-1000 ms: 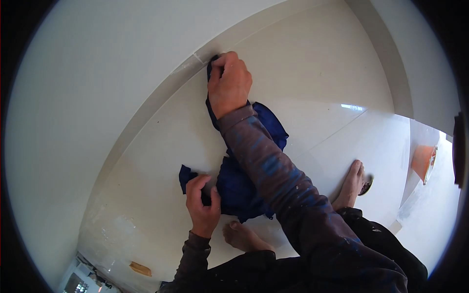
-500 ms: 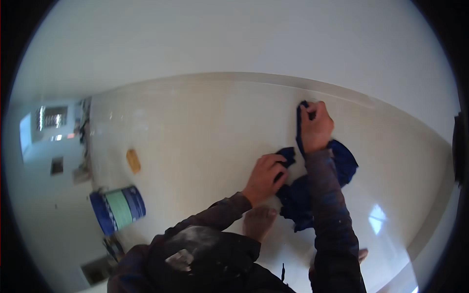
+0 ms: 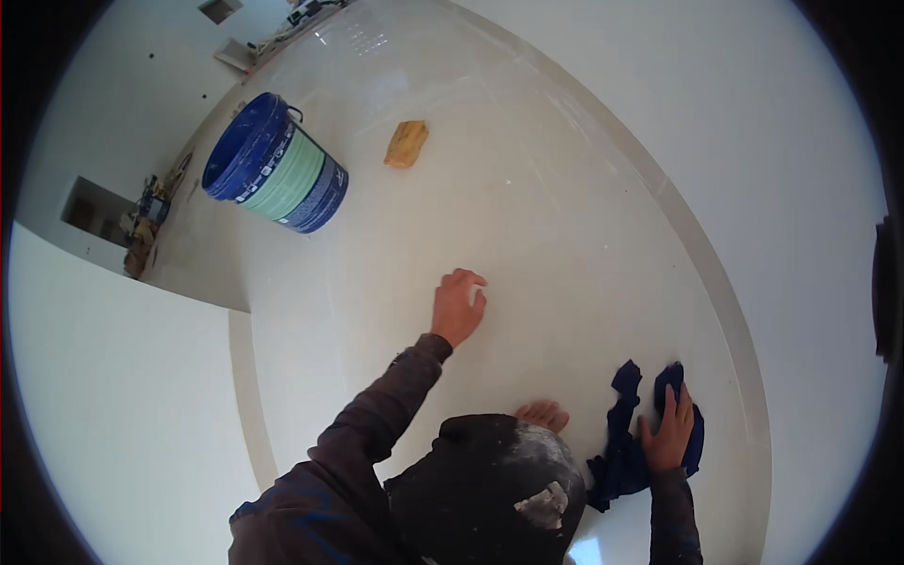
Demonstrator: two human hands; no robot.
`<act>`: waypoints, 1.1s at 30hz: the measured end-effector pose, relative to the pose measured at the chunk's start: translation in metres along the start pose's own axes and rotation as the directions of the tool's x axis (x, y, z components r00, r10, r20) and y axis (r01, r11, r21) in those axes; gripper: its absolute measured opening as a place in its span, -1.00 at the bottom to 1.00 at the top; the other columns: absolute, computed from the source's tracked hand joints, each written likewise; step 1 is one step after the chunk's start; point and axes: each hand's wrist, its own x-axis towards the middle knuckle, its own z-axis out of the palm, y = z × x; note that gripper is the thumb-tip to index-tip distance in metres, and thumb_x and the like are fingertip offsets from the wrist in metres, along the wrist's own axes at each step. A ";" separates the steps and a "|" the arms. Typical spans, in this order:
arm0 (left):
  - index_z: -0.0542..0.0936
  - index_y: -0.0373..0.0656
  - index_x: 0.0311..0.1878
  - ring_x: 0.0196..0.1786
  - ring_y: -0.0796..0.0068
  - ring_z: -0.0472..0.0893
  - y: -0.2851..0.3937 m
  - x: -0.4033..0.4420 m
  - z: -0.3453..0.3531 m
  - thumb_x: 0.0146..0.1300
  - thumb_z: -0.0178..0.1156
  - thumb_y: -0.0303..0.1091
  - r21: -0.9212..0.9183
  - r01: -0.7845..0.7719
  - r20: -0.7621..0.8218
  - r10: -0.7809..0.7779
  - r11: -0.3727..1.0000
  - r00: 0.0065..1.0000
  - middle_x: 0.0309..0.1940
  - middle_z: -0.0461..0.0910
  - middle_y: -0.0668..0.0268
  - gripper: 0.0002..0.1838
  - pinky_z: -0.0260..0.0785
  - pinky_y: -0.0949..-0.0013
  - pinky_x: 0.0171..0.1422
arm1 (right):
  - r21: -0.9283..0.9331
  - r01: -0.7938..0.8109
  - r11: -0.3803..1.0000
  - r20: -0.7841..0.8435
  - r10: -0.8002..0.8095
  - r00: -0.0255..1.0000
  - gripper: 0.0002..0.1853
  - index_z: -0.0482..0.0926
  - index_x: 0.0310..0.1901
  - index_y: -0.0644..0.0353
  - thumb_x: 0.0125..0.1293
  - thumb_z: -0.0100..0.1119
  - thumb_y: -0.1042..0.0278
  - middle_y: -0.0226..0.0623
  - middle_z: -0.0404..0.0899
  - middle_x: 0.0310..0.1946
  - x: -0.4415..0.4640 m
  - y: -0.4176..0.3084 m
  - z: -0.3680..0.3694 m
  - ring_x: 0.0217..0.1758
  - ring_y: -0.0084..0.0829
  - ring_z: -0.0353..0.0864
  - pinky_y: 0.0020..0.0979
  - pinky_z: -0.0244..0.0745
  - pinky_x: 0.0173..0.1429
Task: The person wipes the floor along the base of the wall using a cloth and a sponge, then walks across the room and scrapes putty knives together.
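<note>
A dark blue cloth lies crumpled on the pale tiled floor at the lower right. On its right part rests my right hand, fingers stretched out and thumb apart. My left hand is over the floor near the middle, away from the cloth, fingers curved and apart from the thumb with nothing between them. Up and to the left of it lies a yellow-orange sponge-like block. Farther left stands a blue bucket with a light green label; neither hand touches it.
A white wall with a beige skirting strip curves along the right. Another wall is at the lower left. Assorted items lie along the far left floor edge. My bare foot and paint-marked knee are below the middle.
The view has swung left, bringing the whole bucket into sight. My left hand has come away from the cloth. My right hand's pinch on the cloth has loosened into spread fingers.
</note>
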 end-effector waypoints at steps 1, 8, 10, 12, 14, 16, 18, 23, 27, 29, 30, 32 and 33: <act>0.66 -0.05 -0.05 0.11 -0.03 0.58 -0.029 0.013 -0.013 0.23 0.31 -0.49 0.040 0.022 -0.063 -0.019 0.999 0.998 0.00 0.64 0.19 -0.77 0.46 -0.01 0.21 | -0.030 -0.007 1.000 -0.010 0.007 1.000 -0.20 0.35 0.51 0.22 0.24 0.44 0.37 0.16 0.26 0.56 -0.004 0.003 0.008 0.58 0.23 0.29 0.12 0.21 0.61; 0.63 -0.04 0.10 0.22 -0.06 0.55 -0.244 0.188 -0.056 0.26 0.38 -0.32 0.291 0.030 -0.168 0.020 0.956 0.986 0.09 0.61 0.12 -0.66 0.46 -0.11 0.31 | -0.066 -0.111 0.992 -0.002 0.111 0.994 -0.32 0.40 0.48 0.21 0.30 0.28 0.44 0.16 0.25 0.56 -0.001 0.001 0.015 0.59 0.27 0.25 0.15 0.16 0.64; 0.63 -0.13 0.16 0.30 -0.08 0.54 -0.272 0.251 -0.049 0.25 0.42 -0.29 0.284 0.005 -0.189 0.051 0.959 0.981 0.13 0.63 0.01 -0.58 0.42 -0.10 0.37 | -0.075 -0.152 0.986 0.010 0.153 0.988 -0.33 0.41 0.48 0.21 0.30 0.27 0.44 0.17 0.26 0.56 0.005 0.000 0.011 0.58 0.28 0.26 0.14 0.16 0.64; 0.55 -0.15 0.29 0.31 -0.16 0.54 -0.297 0.304 -0.035 0.22 0.47 -0.22 0.248 -0.029 -0.222 0.086 0.968 0.971 0.17 0.61 -0.03 -0.41 0.43 -0.11 0.40 | -0.076 -0.151 0.986 -0.006 0.151 0.988 -0.34 0.44 0.46 0.21 0.29 0.27 0.44 0.18 0.29 0.54 0.003 0.002 0.014 0.56 0.26 0.30 0.13 0.17 0.64; 0.47 -0.10 0.41 0.30 -0.20 0.56 -0.344 0.346 -0.003 0.20 0.50 -0.11 0.323 -0.052 -0.249 0.139 0.945 0.958 0.20 0.58 -0.08 -0.26 0.47 -0.15 0.36 | 0.010 -0.214 0.977 -0.051 0.215 0.975 -0.38 0.50 0.41 0.24 0.27 0.30 0.43 0.16 0.38 0.48 0.011 -0.001 0.013 0.53 0.22 0.36 0.10 0.22 0.62; 0.48 -0.12 0.41 0.14 -0.23 0.68 -0.326 0.374 0.006 0.22 0.44 0.06 0.492 0.412 -0.221 -0.347 0.767 0.911 0.11 0.66 -0.06 -0.23 0.58 -0.19 0.19 | 0.091 -0.317 0.944 -0.176 0.328 0.928 -0.41 0.54 0.35 0.25 0.25 0.35 0.46 0.11 0.48 0.39 0.029 -0.013 0.006 0.47 0.15 0.43 0.03 0.29 0.58; 0.52 -0.25 0.30 0.09 -0.06 0.71 -0.348 0.377 0.018 0.42 0.30 0.09 0.102 0.319 -0.201 -0.295 0.942 0.934 0.03 0.70 -0.11 -0.37 0.57 -0.05 0.18 | 0.192 -0.298 0.935 -0.327 0.347 0.879 -0.48 0.57 0.29 0.24 0.28 0.37 0.46 0.03 0.53 0.30 0.054 -0.026 0.009 0.38 0.10 0.50 -0.02 0.39 0.50; 0.34 -0.22 0.55 0.21 0.36 0.61 -0.087 0.226 0.065 0.69 -0.06 -0.04 -0.611 0.406 0.533 -0.026 0.679 0.846 0.31 0.54 0.17 -0.43 0.54 0.27 0.22 | 0.908 -0.126 0.400 -0.137 0.567 0.812 -0.39 0.34 0.45 0.19 0.49 0.38 0.25 -0.05 0.44 0.36 0.129 -0.076 0.029 0.35 -0.22 0.53 -0.23 0.58 0.32; 0.44 -0.17 0.41 -0.07 0.58 0.64 0.144 0.058 0.105 0.60 -0.02 -0.17 -0.507 0.663 0.857 0.240 0.551 0.456 0.07 0.61 0.35 -0.55 0.52 0.46 -0.16 | 0.997 0.069 -0.019 -0.036 0.692 0.721 -0.25 0.20 0.51 0.21 0.47 0.42 0.20 -0.08 0.47 0.26 0.132 -0.091 0.040 0.29 -0.34 0.53 -0.27 0.56 0.33; 0.43 -0.18 0.41 -0.14 0.62 0.63 0.207 0.028 0.126 0.63 0.01 -0.20 -0.368 0.721 0.924 0.317 0.588 0.213 -0.03 0.62 0.31 -0.58 0.48 0.52 -0.28 | 0.985 0.170 -0.022 -0.072 0.848 0.525 -0.29 0.20 0.41 0.25 0.45 0.45 0.23 -0.18 0.49 0.16 0.109 -0.075 0.029 0.27 -0.40 0.52 -0.28 0.54 0.34; 0.46 -0.19 0.36 -0.14 0.59 0.63 0.247 0.024 0.132 0.61 0.05 -0.25 -0.364 0.626 0.926 0.340 0.689 0.165 -0.06 0.63 0.31 -0.62 0.49 0.48 -0.24 | 0.980 0.162 0.115 -0.162 0.935 0.316 -0.33 0.22 0.35 0.24 0.45 0.46 0.26 -0.18 0.50 0.13 0.088 -0.053 0.021 0.24 -0.41 0.54 -0.30 0.57 0.30; 0.49 -0.20 0.32 -0.15 0.56 0.63 0.298 0.025 0.154 0.60 0.09 -0.30 -0.362 0.494 0.926 0.364 0.791 0.097 -0.09 0.64 0.30 -0.66 0.51 0.44 -0.20 | 0.955 0.195 0.223 -0.214 0.975 -0.067 -0.38 0.23 0.24 0.25 0.41 0.50 0.30 -0.16 0.54 0.06 0.034 0.002 -0.015 0.11 -0.43 0.62 -0.36 0.65 0.15; 0.53 -0.21 0.25 -0.15 0.50 0.64 0.308 0.034 0.176 0.57 0.12 -0.36 -0.571 0.143 0.813 0.534 0.808 0.231 -0.10 0.65 0.28 -0.71 0.53 0.38 -0.14 | 0.932 0.144 0.332 -0.298 0.930 -0.215 -0.37 0.26 0.23 0.28 0.39 0.53 0.29 -0.13 0.57 0.04 0.002 0.039 -0.023 0.05 -0.41 0.66 -0.38 0.68 0.08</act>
